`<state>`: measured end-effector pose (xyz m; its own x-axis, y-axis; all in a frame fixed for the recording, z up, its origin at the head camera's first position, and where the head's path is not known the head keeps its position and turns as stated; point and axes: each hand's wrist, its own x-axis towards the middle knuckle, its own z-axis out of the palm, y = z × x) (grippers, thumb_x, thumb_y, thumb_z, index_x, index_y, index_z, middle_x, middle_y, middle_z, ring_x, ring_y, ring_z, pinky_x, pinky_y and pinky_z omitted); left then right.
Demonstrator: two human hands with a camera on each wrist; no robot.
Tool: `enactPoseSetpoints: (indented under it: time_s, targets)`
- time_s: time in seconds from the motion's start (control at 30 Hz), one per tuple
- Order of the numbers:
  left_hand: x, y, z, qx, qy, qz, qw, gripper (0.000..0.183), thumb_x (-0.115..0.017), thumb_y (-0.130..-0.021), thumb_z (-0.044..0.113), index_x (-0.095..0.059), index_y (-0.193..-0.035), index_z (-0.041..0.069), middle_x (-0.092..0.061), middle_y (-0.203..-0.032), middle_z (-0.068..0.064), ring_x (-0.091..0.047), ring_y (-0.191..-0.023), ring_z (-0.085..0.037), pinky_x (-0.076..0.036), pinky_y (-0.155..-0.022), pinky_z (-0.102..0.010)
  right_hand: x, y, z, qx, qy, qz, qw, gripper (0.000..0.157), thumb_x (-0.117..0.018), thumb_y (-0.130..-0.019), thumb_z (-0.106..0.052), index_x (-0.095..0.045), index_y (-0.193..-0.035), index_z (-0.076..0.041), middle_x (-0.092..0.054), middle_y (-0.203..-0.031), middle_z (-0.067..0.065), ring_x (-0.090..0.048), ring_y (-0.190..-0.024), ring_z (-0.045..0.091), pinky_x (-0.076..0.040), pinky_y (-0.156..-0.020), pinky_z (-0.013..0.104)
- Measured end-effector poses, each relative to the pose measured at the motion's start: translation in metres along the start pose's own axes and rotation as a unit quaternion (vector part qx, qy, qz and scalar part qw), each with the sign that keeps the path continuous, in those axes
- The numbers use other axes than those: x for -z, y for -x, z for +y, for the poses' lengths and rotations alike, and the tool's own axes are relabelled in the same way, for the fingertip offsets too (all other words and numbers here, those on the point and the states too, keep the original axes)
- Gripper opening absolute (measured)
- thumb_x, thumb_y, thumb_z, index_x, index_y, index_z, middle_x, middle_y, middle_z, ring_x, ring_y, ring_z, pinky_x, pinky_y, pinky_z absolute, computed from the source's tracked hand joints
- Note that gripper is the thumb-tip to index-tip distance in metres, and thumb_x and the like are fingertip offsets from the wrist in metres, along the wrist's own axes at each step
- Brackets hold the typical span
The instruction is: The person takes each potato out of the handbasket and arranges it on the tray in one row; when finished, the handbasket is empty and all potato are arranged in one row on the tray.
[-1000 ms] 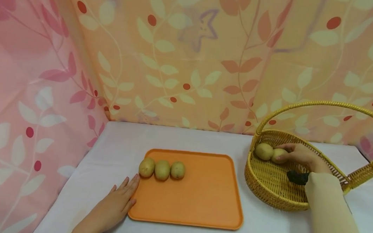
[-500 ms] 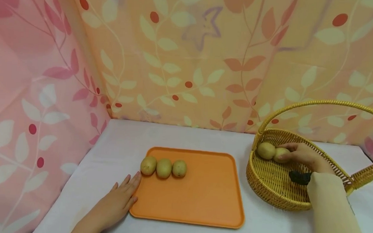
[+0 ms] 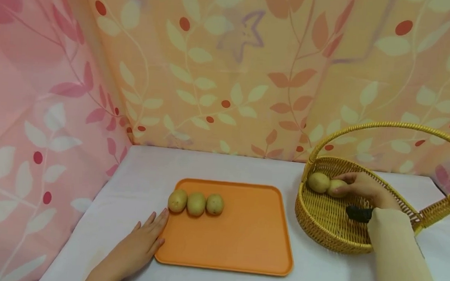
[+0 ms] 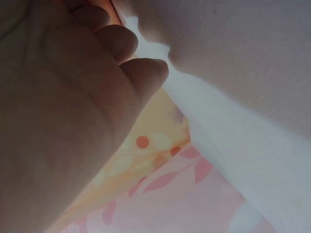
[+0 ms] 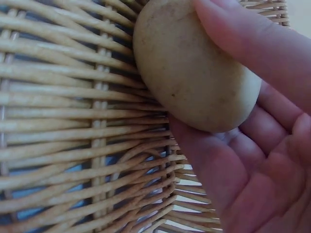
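My right hand (image 3: 365, 189) reaches into the wicker basket (image 3: 332, 240) and grips a potato (image 5: 194, 68) between thumb and fingers, low against the woven base. Right beside it in the basket lies a second potato (image 3: 318, 182). On the left, my left hand (image 3: 137, 244) lies with straight fingers along the left edge of the orange tray (image 3: 238, 243), fingertips at the rim. Three potatoes sit in a row in the tray's upper left: a left one (image 3: 177, 201), a middle one (image 3: 196, 204) and a right one (image 3: 215, 204).
The basket's tall arched handle (image 3: 390, 124) rises over my right arm. A black strap piece (image 3: 358, 214) shows at the right wrist. A white cloth covers the table (image 3: 147, 170), and patterned fabric (image 3: 228, 73) hangs behind and to the left.
The view shifts slightly. Both hands, the tray and the potatoes keep their places, with the right hand still holding the same potato in the basket.
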<state>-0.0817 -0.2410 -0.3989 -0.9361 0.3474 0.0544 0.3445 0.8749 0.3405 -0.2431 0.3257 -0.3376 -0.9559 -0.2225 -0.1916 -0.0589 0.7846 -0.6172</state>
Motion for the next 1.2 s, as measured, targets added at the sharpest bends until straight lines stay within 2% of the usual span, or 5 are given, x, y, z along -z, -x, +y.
enactPoseSetpoints:
  time_s: [0.23, 0.6, 0.8, 1.03, 1.2]
  targets:
    - [-0.001, 0.0, 0.001, 0.013, 0.018, -0.018, 0.9996, 0.059, -0.054, -0.096, 0.02, -0.03, -0.146, 0.0, -0.035, -0.148, -0.014, -0.029, -0.136, -0.038, -0.023, -0.102, -0.065, 0.007, 0.007, -0.011, 0.015, 0.017, 0.026, 0.999, 0.058, -0.072, -0.084, -0.031, -0.057, -0.123, 0.008, -0.062, -0.114, 0.019, -0.054, -0.093, 0.011, -0.045, -0.077, 0.03]
    - [0.003, 0.001, 0.004, 0.021, 0.018, -0.023, 0.9994, 0.058, -0.053, -0.097, 0.021, -0.031, -0.146, 0.001, -0.034, -0.149, -0.013, -0.027, -0.137, -0.036, -0.022, -0.104, -0.063, 0.012, 0.025, -0.052, 0.068, -0.065, 0.102, 0.99, 0.047, -0.075, -0.082, -0.018, -0.058, -0.121, 0.003, -0.065, -0.093, -0.018, -0.057, -0.084, 0.0, -0.044, -0.07, 0.015]
    - [0.001, 0.001, 0.002, 0.025, 0.013, -0.024, 0.9993, 0.058, -0.053, -0.097, 0.022, -0.031, -0.146, 0.0, -0.035, -0.148, -0.013, -0.027, -0.137, -0.036, -0.023, -0.104, -0.062, 0.0, 0.033, -0.07, 0.103, -0.136, 0.116, 0.978, 0.041, -0.073, -0.083, -0.008, -0.059, -0.121, 0.0, -0.068, -0.094, -0.013, -0.062, -0.083, 0.003, -0.047, -0.07, 0.015]
    - [0.0, 0.001, 0.001, 0.031, 0.013, -0.032, 0.9989, 0.058, -0.053, -0.097, 0.023, -0.031, -0.147, 0.002, -0.034, -0.149, -0.012, -0.026, -0.138, -0.035, -0.022, -0.104, -0.063, -0.008, 0.048, -0.082, 0.089, -0.146, 0.122, 0.978, 0.05, -0.071, -0.086, -0.015, -0.053, -0.131, -0.003, -0.066, -0.101, -0.017, -0.06, -0.09, -0.001, -0.043, -0.075, 0.011]
    - [0.001, 0.0, 0.0, 0.025, 0.01, -0.027, 0.9993, 0.059, -0.053, -0.097, 0.023, -0.03, -0.147, 0.002, -0.034, -0.149, -0.012, -0.027, -0.137, -0.035, -0.023, -0.104, -0.063, -0.016, 0.058, -0.091, 0.127, -0.238, 0.13, 0.954, 0.044, -0.067, -0.086, -0.001, -0.057, -0.128, -0.006, -0.068, -0.103, -0.01, -0.063, -0.091, 0.003, -0.047, -0.074, 0.013]
